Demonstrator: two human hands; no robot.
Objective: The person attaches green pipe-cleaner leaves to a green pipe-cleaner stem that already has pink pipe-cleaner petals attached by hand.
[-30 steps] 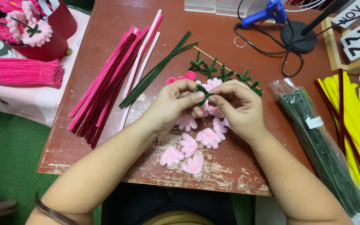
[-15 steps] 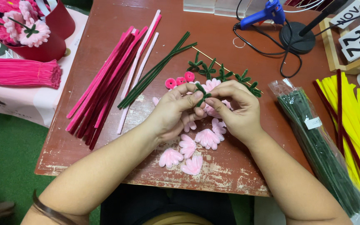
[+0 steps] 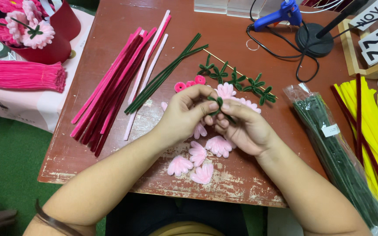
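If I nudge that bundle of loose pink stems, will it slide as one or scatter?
Probably scatter: the pink stems lie loose and fanned, with nothing tying them. They look thin and fuzzy, so likely light, and apt to drag on the worn table rather than slide. Picked up at one end, they would probably sag.

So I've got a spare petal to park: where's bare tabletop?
Free: the near left corner below the pink stems, and the top middle between the green stems and the glue gun. Crowded: around both hands, among the pink petals, and right by the bagged green stems.

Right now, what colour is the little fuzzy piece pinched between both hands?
Dark green: the small pipe-cleaner piece shows best in the head view, pinched by both hands above pale pink petals.
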